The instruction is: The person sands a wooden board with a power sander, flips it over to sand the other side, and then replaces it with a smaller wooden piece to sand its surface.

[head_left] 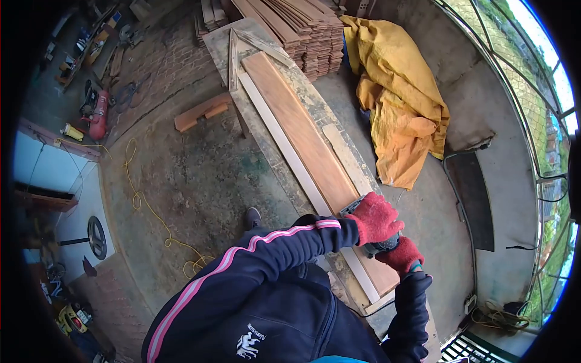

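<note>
A long reddish-brown board (302,127) lies on a worn workbench (275,148), with a pale strip (284,142) along its left side. Near the board's close end sits a dark power tool (382,245), largely covered by the gloves. My left hand (375,218), in a red glove, is closed over the front part of the tool. Just behind it, my right hand (402,255), also red-gloved, is wrapped round the tool's rear part. The tool's underside is hidden.
Stacked planks (308,36) stand beyond the bench. A yellow tarp (399,91) lies to its right. On the floor at left are board pieces (203,112), a yellow cord (160,221) and a red compressor (98,115).
</note>
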Motion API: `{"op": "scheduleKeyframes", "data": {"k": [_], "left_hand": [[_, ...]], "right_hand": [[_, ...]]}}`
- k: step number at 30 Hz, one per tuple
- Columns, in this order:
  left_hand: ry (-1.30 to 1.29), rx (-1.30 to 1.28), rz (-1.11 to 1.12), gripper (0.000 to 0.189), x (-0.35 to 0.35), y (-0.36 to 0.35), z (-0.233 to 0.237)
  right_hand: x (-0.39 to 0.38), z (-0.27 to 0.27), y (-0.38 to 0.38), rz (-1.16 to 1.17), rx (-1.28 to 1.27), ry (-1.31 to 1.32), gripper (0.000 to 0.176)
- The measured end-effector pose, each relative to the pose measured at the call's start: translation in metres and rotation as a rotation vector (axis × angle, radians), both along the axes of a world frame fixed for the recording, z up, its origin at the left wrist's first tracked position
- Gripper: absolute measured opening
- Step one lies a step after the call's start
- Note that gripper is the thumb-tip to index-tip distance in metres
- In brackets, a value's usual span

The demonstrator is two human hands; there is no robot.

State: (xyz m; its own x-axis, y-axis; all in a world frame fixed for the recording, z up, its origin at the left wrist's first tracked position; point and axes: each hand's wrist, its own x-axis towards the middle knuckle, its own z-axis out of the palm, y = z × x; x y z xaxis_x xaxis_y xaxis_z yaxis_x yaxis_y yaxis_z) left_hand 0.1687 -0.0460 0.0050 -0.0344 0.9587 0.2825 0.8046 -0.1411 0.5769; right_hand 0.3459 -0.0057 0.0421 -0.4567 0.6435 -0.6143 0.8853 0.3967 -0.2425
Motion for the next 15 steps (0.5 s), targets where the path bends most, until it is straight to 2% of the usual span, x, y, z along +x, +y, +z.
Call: {"op": "scheduleKeyframes", "data": {"k": [2, 3, 7, 15], "left_hand": [[-0.017, 0.036, 0.014, 0.040, -0.044, 0.008, -0.002], [-0.010, 0.014, 0.020, 0.039, -0.066, 0.011, -0.004], [0.010, -0.044, 0.017, 0.040, -0.150, 0.016, 0.005], [0.004, -0.061, 0.023, 0.041, -0.278, 0.049, 0.005]], "right_hand": [[-0.043, 0.003, 0.005, -0.100, -0.053, 0.024, 0.043], [-0.049, -0.023, 0.012, -0.112, -0.050, 0.100, 0.037], [-0.137, -0.016, 0.016, -0.108, -0.064, 0.065, 0.031], [-0.285, 0.011, 0.033, -0.226, -0.117, -0.003, 0.031]]}}
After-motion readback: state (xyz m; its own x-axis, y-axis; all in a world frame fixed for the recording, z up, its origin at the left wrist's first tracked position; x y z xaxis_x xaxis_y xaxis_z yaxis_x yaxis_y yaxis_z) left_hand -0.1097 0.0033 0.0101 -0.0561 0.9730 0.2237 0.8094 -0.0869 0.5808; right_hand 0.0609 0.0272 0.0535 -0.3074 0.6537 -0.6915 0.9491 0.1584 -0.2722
